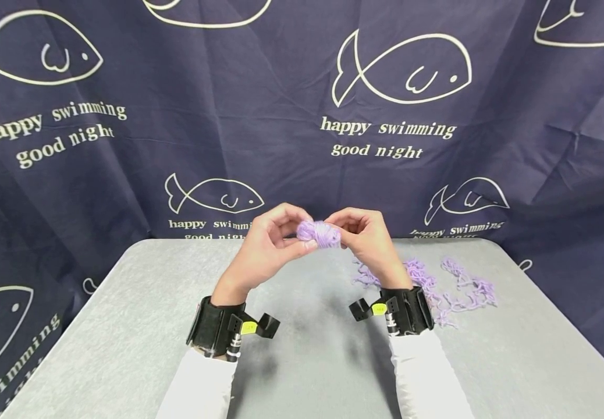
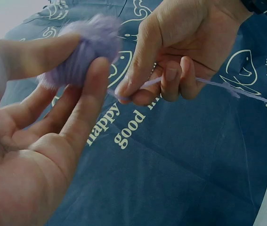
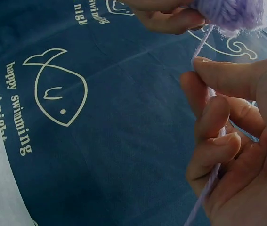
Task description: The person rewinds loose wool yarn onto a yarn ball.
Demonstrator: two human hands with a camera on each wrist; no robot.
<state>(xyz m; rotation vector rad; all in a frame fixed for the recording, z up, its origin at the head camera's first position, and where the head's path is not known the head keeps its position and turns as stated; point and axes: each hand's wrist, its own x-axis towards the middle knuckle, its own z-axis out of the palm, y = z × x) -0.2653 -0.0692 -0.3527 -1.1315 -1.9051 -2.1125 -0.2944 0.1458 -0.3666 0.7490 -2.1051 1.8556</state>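
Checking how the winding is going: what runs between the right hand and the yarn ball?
One thin purple strand runs from the right hand, which pinches it, up to the yarn ball held by the left hand; the right wrist view shows it best.

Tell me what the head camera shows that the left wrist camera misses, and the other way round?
Only the head view shows the grey table, the loose purple yarn lying on it, and both black wrist mounts. Only the left wrist view shows the yarn strand running through the right hand's curled fingers and on past them. Both show the left hand holding the small purple yarn ball, the right hand beside it, and the navy fish-print cloth behind.
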